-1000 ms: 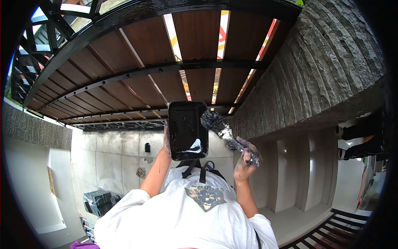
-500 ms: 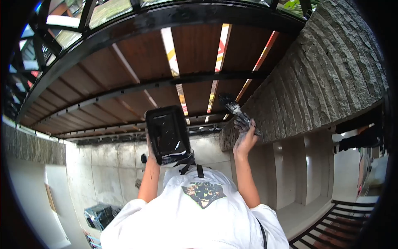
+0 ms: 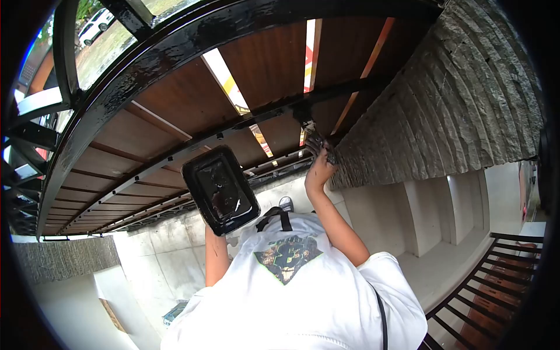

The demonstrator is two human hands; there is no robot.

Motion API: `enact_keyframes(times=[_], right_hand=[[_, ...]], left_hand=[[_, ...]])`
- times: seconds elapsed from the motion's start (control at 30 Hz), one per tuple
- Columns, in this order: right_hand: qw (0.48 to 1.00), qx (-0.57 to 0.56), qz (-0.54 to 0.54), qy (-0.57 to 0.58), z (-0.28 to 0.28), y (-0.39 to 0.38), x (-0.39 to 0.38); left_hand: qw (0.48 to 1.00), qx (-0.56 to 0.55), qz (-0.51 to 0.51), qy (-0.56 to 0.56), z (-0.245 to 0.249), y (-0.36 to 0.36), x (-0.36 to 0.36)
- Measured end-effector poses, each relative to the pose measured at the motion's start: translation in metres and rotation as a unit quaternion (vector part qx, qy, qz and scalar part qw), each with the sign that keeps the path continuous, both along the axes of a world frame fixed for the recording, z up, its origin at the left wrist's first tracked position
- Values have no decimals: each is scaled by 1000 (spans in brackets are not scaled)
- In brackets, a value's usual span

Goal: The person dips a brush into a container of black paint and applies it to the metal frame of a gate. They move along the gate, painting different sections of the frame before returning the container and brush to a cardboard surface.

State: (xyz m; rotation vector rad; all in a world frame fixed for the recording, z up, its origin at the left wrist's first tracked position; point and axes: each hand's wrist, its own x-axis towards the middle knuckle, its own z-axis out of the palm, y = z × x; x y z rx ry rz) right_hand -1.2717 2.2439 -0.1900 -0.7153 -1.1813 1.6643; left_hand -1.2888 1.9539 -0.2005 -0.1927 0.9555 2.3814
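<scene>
A black rectangular tray (image 3: 220,189) with dark, shiny paint in it rests on my left hand, whose fingers are hidden beneath it; only the wrist shows below. My right hand (image 3: 320,160), smeared with dark paint, is closed round the handle of a paintbrush (image 3: 307,124). The dark bristles point up and lie at or very near the black middle rail (image 3: 268,111) of a gate with brown panels (image 3: 271,58). Whether the bristles touch the rail is hard to tell.
A rough grey stone wall (image 3: 443,111) rises on the right, close to my right hand. Below it are pale steps (image 3: 431,221) and a dark slatted railing (image 3: 484,286). Pale floor tiles (image 3: 169,245) lie beneath. A white car (image 3: 96,26) stands beyond the gate.
The brush and my right hand have moved left and up to the middle rail. The tray has shifted left in the view. The camera view has turned, and the gate appears nearer.
</scene>
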Motion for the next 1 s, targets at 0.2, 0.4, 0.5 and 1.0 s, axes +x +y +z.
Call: enact_keyframes(times=[0.2, 0.4, 0.5, 1.0], right_hand=[[999, -40, -9, -2, -1, 7, 10], [992, 63, 26, -109, 29, -33, 19], [998, 42, 37, -25, 23, -29, 23], [996, -18, 90, -7, 28, -44, 10]], left_hand=[[999, -20, -29, -23, 3, -9, -12], [997, -26, -66, -24, 10, -7, -21], [997, -26, -74, -23, 12, -3, -22], [996, -20, -89, -20, 24, -17, 6]])
